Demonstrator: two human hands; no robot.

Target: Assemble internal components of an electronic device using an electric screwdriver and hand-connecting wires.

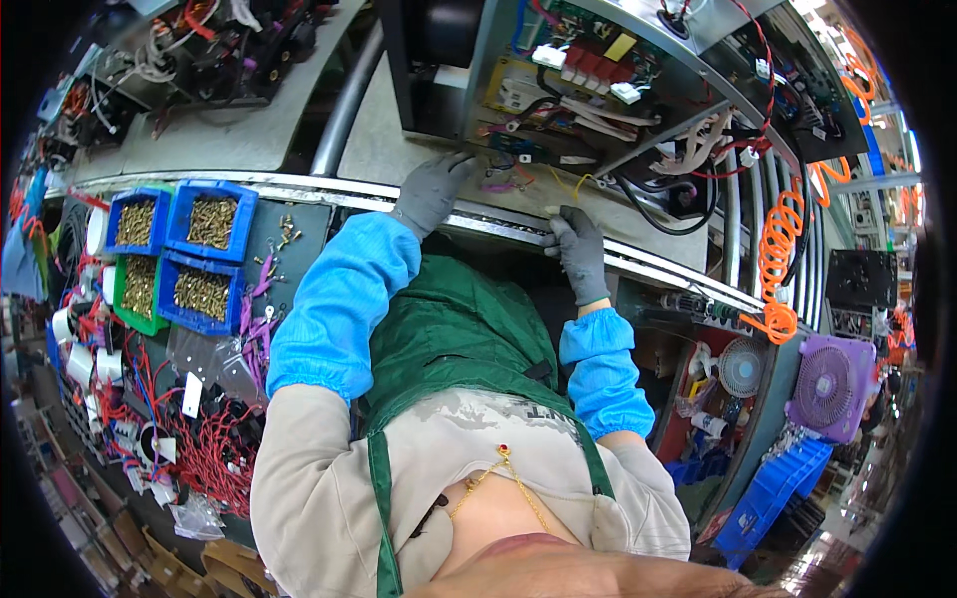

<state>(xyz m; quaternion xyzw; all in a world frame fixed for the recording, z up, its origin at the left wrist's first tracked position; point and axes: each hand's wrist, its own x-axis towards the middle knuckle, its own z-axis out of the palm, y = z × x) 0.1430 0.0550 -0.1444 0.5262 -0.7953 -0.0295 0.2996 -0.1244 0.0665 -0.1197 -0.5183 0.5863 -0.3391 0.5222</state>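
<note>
My left hand (pixel 434 191), in a grey glove, lies at the front edge of an open metal cabinet (pixel 434 125), its fingers stretched toward the bottom corner. Nothing shows in its grasp. My right hand (pixel 578 254), also gloved, is over the pale conveyor rail (pixel 638 261), with thumb and forefinger apart and no held thing visible. A thin yellow wire (pixel 583 182) sticks out just beyond its fingertips. Inside the cabinet sit a green circuit board (pixel 648 75), red blocks (pixel 598 72) and white cables (pixel 608 112). Loose purple-ended leads (pixel 501 185) lie between my hands.
At left, blue bins (pixel 211 221) and a green bin (pixel 138 289) hold brass screws. Red wires (pixel 214 448) and purple-ended leads (pixel 261 284) lie nearby. An orange coiled hose (pixel 780 249) hangs at right, above a purple fan (pixel 832 387) and a blue crate (pixel 773 498).
</note>
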